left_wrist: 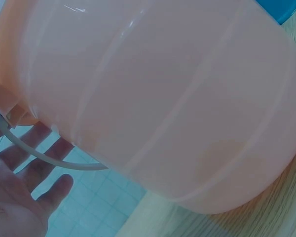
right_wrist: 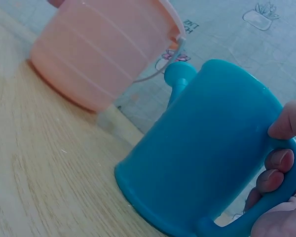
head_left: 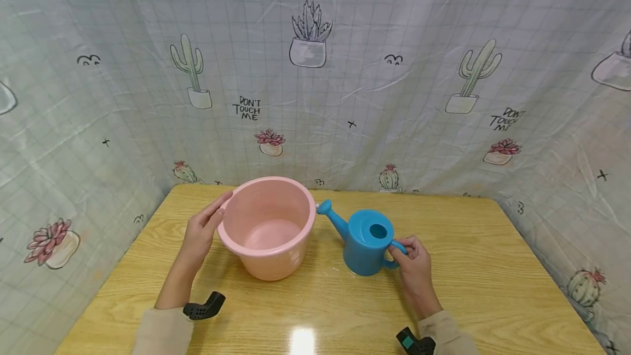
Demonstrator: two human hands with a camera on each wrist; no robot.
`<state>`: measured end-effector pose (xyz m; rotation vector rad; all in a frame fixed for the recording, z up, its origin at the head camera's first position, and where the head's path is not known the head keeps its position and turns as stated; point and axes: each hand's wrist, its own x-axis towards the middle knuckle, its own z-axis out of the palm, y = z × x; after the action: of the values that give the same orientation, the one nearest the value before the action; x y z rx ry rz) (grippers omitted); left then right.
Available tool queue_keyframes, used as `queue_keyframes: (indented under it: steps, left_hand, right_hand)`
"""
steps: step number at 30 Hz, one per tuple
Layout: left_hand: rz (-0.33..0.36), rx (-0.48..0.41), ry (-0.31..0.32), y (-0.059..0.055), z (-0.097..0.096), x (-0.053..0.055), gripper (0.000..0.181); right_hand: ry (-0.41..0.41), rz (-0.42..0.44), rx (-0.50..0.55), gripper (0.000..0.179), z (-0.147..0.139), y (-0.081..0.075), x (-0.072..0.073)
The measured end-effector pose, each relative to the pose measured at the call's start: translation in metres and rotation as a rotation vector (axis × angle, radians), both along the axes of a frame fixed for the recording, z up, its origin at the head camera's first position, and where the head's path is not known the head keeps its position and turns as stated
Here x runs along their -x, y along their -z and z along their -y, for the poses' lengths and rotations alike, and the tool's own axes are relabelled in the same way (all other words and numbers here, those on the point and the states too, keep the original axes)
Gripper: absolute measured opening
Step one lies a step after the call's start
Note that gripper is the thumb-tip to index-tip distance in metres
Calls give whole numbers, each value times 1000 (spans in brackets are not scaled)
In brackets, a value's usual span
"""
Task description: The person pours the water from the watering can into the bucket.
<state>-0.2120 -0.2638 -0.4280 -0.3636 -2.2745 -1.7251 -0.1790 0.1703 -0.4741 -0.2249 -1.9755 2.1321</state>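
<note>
A pink plastic bucket [head_left: 272,259] stands upright on the left part of the table, with nothing visible inside. My left hand [head_left: 199,232] touches its left rim, and the fingers reach along the outside with little bend. In the left wrist view, the bucket's thin pale handle [left_wrist: 64,163] hangs across those fingers [left_wrist: 56,190]. To the right is a blue watering can [head_left: 363,248], its spout pointing left at the bucket's rim; whether they touch I cannot tell. My right hand [head_left: 416,267] grips the can's handle [right_wrist: 281,197], fingers curled through the loop and thumb on top.
The wooden table [head_left: 473,267] extends to both sides and toward me. A pale cloth [head_left: 345,92] printed with cacti hangs behind it and along both sides. Dark devices [head_left: 204,308] are worn on both wrists.
</note>
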Motion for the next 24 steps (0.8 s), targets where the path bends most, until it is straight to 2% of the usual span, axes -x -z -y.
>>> queue_keyframes:
  steps: [9, 19, 24]
  left_hand:
    - [13, -14, 6, -4, -1, 2, 45]
    - [23, -12, -3, -4, 0, 4, 45]
    - [22, -11, 0, -4, 1, 4, 45]
  right_hand:
    - [-13, -36, 82, 11, 2, -4, -1]
    - [3, -8, 109, 11, 2, -11, 0]
    - [-1, -31, 122, 10, 1, -18, -1]
